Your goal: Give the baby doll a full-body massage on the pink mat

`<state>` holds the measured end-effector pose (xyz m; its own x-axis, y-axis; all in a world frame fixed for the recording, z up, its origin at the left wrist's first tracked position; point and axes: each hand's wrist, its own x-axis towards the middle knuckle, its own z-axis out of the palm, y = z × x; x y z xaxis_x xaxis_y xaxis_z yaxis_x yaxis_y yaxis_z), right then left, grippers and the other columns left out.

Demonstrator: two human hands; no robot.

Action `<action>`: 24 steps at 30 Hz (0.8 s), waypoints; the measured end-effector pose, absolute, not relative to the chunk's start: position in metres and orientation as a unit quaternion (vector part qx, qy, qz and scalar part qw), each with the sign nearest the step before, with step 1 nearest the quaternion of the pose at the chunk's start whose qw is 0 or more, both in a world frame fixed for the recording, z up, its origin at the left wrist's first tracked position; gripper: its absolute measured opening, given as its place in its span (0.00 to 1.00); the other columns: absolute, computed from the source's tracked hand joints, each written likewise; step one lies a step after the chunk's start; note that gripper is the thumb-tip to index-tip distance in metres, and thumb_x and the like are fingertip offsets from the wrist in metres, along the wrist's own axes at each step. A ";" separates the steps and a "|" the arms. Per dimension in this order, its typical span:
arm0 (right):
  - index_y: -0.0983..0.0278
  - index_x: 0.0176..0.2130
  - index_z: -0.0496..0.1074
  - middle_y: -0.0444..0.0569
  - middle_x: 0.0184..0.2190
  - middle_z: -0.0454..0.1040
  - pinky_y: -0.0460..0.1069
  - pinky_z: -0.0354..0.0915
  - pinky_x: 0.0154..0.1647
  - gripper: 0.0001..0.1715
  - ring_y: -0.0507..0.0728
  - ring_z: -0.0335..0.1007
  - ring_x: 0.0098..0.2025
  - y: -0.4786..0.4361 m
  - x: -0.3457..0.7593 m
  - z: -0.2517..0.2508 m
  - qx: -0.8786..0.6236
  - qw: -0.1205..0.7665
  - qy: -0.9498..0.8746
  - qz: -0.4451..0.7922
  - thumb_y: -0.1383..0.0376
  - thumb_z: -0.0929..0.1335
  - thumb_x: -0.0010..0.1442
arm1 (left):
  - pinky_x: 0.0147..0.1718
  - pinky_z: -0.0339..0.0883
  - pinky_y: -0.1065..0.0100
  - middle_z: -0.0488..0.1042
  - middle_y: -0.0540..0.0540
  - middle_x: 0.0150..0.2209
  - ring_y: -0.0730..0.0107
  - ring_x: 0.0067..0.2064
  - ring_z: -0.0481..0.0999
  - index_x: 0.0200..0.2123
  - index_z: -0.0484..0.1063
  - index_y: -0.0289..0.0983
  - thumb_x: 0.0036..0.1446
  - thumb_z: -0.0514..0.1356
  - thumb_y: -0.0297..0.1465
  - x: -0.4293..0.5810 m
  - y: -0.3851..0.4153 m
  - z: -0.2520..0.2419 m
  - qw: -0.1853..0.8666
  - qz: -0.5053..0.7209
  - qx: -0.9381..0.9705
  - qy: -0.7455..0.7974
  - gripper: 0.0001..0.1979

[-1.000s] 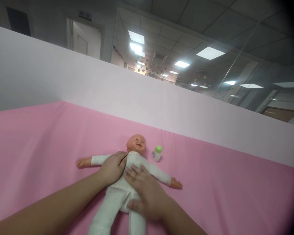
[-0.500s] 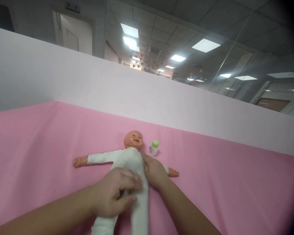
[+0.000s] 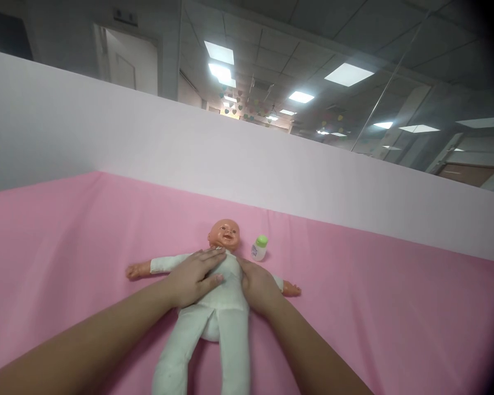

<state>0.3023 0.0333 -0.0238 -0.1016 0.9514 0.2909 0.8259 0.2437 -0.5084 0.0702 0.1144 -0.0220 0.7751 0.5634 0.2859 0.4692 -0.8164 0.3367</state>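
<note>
A baby doll [image 3: 226, 291] with a white cloth body and a plastic head lies face up, its arms stretched out sideways. My left hand [image 3: 193, 277] rests flat on the upper chest at the picture's left, fingers extended toward the neck and thumb apart. At the opposite side of the chest, my right hand [image 3: 261, 288] touches the doll near its armpit; most of its fingers are hidden behind the hand and the doll. Close to the doll's head stands a small clear bottle [image 3: 259, 249] with a green cap, leaning slightly.
Pink cloth [image 3: 374, 296] covers the surface under the doll, with some creases. A white padded wall [image 3: 239, 159] runs along the back. Above it are glass, ceiling lights and a doorway [image 3: 134, 60].
My left hand has moved up from the doll's hip area to its upper chest, uncovering the legs and lower belly. My right hand stays by the armpit.
</note>
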 end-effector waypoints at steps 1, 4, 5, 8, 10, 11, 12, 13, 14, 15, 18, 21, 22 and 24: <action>0.55 0.65 0.67 0.47 0.58 0.75 0.54 0.64 0.61 0.32 0.58 0.72 0.58 0.034 0.303 -0.025 -0.601 0.294 -0.735 0.110 0.71 0.60 0.65 | 0.70 0.48 0.48 0.57 0.43 0.72 0.53 0.72 0.56 0.72 0.57 0.41 0.70 0.48 0.51 0.069 0.118 -0.023 0.122 0.202 0.928 0.288 0.34; 0.54 0.64 0.68 0.46 0.55 0.78 0.53 0.68 0.58 0.32 0.57 0.74 0.54 0.037 0.307 -0.031 -0.595 0.312 -0.733 0.103 0.72 0.59 0.65 | 0.69 0.50 0.46 0.69 0.44 0.66 0.54 0.66 0.67 0.67 0.66 0.42 0.72 0.46 0.49 0.065 0.126 -0.022 0.121 0.233 0.905 0.335 0.29; 0.55 0.64 0.68 0.47 0.56 0.77 0.54 0.67 0.59 0.32 0.57 0.74 0.55 0.037 0.308 -0.032 -0.592 0.319 -0.734 0.093 0.72 0.59 0.65 | 0.68 0.50 0.44 0.72 0.45 0.63 0.54 0.63 0.71 0.64 0.69 0.44 0.72 0.45 0.48 0.063 0.128 -0.021 0.126 0.237 0.897 0.352 0.27; 0.59 0.64 0.68 0.51 0.63 0.71 0.58 0.60 0.68 0.28 0.59 0.66 0.65 0.026 0.303 -0.029 -0.540 0.343 -0.767 0.052 0.68 0.61 0.67 | 0.67 0.51 0.45 0.79 0.47 0.56 0.55 0.56 0.77 0.55 0.76 0.46 0.72 0.43 0.45 0.059 0.135 -0.018 0.142 0.235 0.883 0.380 0.25; 0.60 0.64 0.68 0.51 0.66 0.67 0.59 0.54 0.72 0.26 0.60 0.58 0.70 0.010 0.289 -0.020 -0.453 0.350 -0.819 0.035 0.63 0.63 0.68 | 0.64 0.57 0.51 0.80 0.47 0.54 0.56 0.54 0.78 0.52 0.78 0.45 0.72 0.43 0.45 0.058 0.137 -0.018 0.145 0.236 0.884 0.378 0.25; 0.59 0.64 0.68 0.50 0.67 0.65 0.59 0.51 0.73 0.26 0.60 0.54 0.72 0.000 0.280 -0.015 -0.402 0.342 -0.849 0.038 0.61 0.64 0.69 | 0.62 0.60 0.54 0.80 0.46 0.53 0.56 0.53 0.78 0.50 0.78 0.45 0.72 0.43 0.44 0.059 0.138 -0.018 0.144 0.237 0.884 0.376 0.25; 0.59 0.63 0.68 0.49 0.67 0.65 0.58 0.50 0.74 0.26 0.59 0.53 0.72 -0.010 0.271 -0.009 -0.351 0.334 -0.874 0.047 0.58 0.65 0.69 | 0.59 0.63 0.56 0.81 0.46 0.52 0.56 0.53 0.78 0.50 0.79 0.44 0.71 0.43 0.44 0.059 0.138 -0.019 0.142 0.238 0.884 0.376 0.25; 0.58 0.63 0.69 0.48 0.67 0.66 0.56 0.49 0.74 0.26 0.58 0.55 0.71 -0.019 0.262 -0.004 -0.309 0.310 -0.897 0.065 0.55 0.65 0.69 | 0.57 0.65 0.58 0.81 0.46 0.52 0.56 0.52 0.79 0.50 0.79 0.44 0.71 0.43 0.44 0.060 0.137 -0.020 0.140 0.238 0.883 0.378 0.25; 0.57 0.64 0.68 0.47 0.67 0.67 0.54 0.47 0.74 0.27 0.56 0.56 0.71 -0.026 0.254 0.000 -0.288 0.274 -0.914 0.084 0.52 0.65 0.70 | 0.56 0.66 0.59 0.81 0.46 0.51 0.56 0.52 0.79 0.50 0.79 0.44 0.71 0.44 0.44 0.060 0.137 -0.021 0.136 0.240 0.882 0.383 0.25; 0.56 0.64 0.68 0.47 0.67 0.67 0.53 0.46 0.74 0.29 0.55 0.56 0.71 -0.030 0.249 0.003 -0.277 0.260 -0.920 0.093 0.49 0.65 0.69 | 0.55 0.66 0.59 0.81 0.46 0.51 0.56 0.52 0.79 0.50 0.79 0.43 0.71 0.44 0.44 0.061 0.137 -0.022 0.133 0.242 0.880 0.387 0.25; 0.54 0.68 0.63 0.48 0.69 0.63 0.58 0.37 0.76 0.40 0.58 0.52 0.73 -0.028 0.247 0.002 -0.314 0.218 -0.917 0.112 0.41 0.66 0.65 | 0.55 0.66 0.60 0.81 0.45 0.51 0.56 0.51 0.79 0.51 0.78 0.43 0.71 0.44 0.44 0.061 0.138 -0.025 0.127 0.242 0.878 0.394 0.25; 0.51 0.71 0.57 0.48 0.72 0.56 0.64 0.29 0.75 0.43 0.62 0.42 0.76 -0.010 0.260 -0.005 -0.389 0.197 -0.892 0.117 0.40 0.66 0.65 | 0.54 0.67 0.59 0.81 0.44 0.51 0.56 0.51 0.79 0.52 0.78 0.43 0.71 0.44 0.44 0.062 0.140 -0.028 0.122 0.240 0.880 0.391 0.25; 0.51 0.71 0.56 0.47 0.73 0.53 0.64 0.29 0.75 0.41 0.62 0.40 0.76 -0.002 0.266 -0.007 -0.412 0.196 -0.882 0.117 0.41 0.65 0.67 | 0.54 0.67 0.59 0.81 0.44 0.51 0.56 0.51 0.79 0.53 0.77 0.43 0.71 0.45 0.44 0.062 0.140 -0.029 0.119 0.240 0.882 0.389 0.25; 0.51 0.72 0.54 0.45 0.74 0.49 0.64 0.31 0.76 0.38 0.61 0.37 0.77 0.011 0.277 -0.013 -0.450 0.199 -0.863 0.116 0.44 0.63 0.70 | 0.54 0.67 0.58 0.80 0.44 0.52 0.55 0.51 0.79 0.53 0.77 0.43 0.71 0.45 0.44 0.063 0.140 -0.029 0.111 0.240 0.884 0.386 0.25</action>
